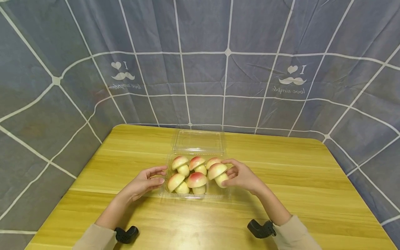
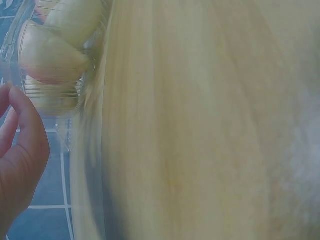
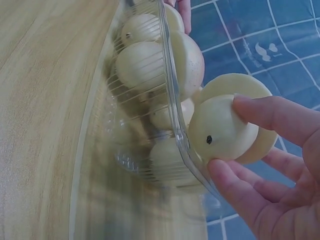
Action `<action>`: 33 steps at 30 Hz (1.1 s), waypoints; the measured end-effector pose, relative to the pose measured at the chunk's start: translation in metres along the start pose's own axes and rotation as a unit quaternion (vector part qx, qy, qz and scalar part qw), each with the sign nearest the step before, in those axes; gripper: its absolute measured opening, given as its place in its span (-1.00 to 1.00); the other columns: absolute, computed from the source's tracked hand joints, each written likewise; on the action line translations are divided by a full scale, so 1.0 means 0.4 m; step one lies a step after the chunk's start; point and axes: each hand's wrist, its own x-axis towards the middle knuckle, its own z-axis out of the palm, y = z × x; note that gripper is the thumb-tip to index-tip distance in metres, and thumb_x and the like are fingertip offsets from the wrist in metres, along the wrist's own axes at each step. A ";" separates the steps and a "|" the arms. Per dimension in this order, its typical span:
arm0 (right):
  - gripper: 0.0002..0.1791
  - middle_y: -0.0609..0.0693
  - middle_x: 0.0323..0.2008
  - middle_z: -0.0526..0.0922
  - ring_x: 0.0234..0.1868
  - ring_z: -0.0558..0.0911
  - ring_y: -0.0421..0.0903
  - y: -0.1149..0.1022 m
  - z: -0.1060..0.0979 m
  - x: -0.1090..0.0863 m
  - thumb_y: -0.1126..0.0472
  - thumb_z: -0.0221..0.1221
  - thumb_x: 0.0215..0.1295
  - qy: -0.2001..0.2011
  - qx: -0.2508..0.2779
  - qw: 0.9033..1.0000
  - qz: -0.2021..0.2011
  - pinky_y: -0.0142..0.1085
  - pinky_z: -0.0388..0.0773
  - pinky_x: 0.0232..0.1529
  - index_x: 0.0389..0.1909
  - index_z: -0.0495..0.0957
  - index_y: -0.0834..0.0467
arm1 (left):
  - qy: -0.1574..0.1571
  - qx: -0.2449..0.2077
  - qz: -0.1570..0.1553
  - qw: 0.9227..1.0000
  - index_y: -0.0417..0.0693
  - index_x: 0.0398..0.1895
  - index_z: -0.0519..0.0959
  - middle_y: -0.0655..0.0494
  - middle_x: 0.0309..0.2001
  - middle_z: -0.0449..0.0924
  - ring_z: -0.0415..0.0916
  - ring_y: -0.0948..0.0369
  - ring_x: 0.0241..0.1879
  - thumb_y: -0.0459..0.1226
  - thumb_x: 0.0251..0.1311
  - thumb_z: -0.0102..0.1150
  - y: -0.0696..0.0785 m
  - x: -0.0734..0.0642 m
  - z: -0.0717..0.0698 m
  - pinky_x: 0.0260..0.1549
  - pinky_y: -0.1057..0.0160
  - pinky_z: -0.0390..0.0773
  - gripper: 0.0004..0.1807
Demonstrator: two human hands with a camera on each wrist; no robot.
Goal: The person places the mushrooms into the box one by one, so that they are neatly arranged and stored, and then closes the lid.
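Note:
A clear plastic clamshell box (image 1: 187, 196) lies on the table with its lid (image 1: 200, 139) folded back. Several toy mushrooms, pale with red-blushed caps, sit inside it in rows, among them a front one (image 1: 197, 180). My right hand (image 1: 242, 177) grips another mushroom (image 1: 217, 173) between thumb and fingers, over the box's right front part. In the right wrist view this mushroom (image 3: 222, 127) overlaps the rim, and a dark spot shows on its stem end. My left hand (image 1: 143, 182) holds the box's left edge, thumb and fingertips right at the rim (image 2: 6, 65).
The wooden table (image 1: 193, 229) extends around the box on every side. Behind and beside it hangs a grey-blue curtain (image 1: 203, 73) with white grid lines. A black device (image 1: 126, 235) sits at the left wrist and another (image 1: 261, 229) at the right.

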 end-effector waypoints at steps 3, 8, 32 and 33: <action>-0.23 0.19 -0.27 0.59 -0.26 0.58 -0.01 -0.003 0.003 0.002 0.38 0.38 -0.09 0.002 -0.014 1.000 -0.004 -0.21 0.57 -0.28 0.22 0.30 0.30 | 0.002 -0.001 -0.002 1.000 -0.40 0.35 0.10 -0.27 0.15 0.21 0.41 0.19 -0.05 -0.35 0.24 0.13 0.000 0.000 0.000 -0.13 0.31 0.50 -0.33; -0.23 0.16 -0.30 0.59 -0.29 0.58 -0.03 -0.007 0.007 0.005 0.39 0.39 -0.12 0.005 -0.038 0.999 -0.013 -0.23 0.57 -0.30 0.20 0.32 0.31 | 0.001 -0.003 -0.003 1.000 -0.40 0.35 0.10 -0.29 0.16 0.20 0.41 0.20 -0.05 -0.36 0.23 0.12 0.001 0.001 -0.002 -0.13 0.32 0.50 -0.32; -0.25 0.10 -0.28 0.59 -0.28 0.56 -0.06 -0.015 0.024 0.004 0.36 0.41 -0.12 -0.001 -0.101 0.995 -0.022 -0.24 0.55 -0.27 0.18 0.37 0.23 | 0.003 -0.004 -0.002 1.000 -0.40 0.35 0.10 -0.21 0.11 0.24 0.42 0.24 -0.09 -0.37 0.24 0.12 -0.001 0.001 -0.002 -0.14 0.34 0.51 -0.33; -0.26 0.10 -0.28 0.58 -0.28 0.56 -0.05 -0.015 0.025 0.004 0.36 0.41 -0.12 -0.002 -0.103 0.994 -0.022 -0.24 0.55 -0.26 0.18 0.38 0.23 | 0.003 -0.005 -0.002 1.000 -0.40 0.35 0.10 -0.21 0.11 0.24 0.42 0.25 -0.11 -0.37 0.24 0.12 -0.001 0.001 -0.002 -0.14 0.34 0.51 -0.33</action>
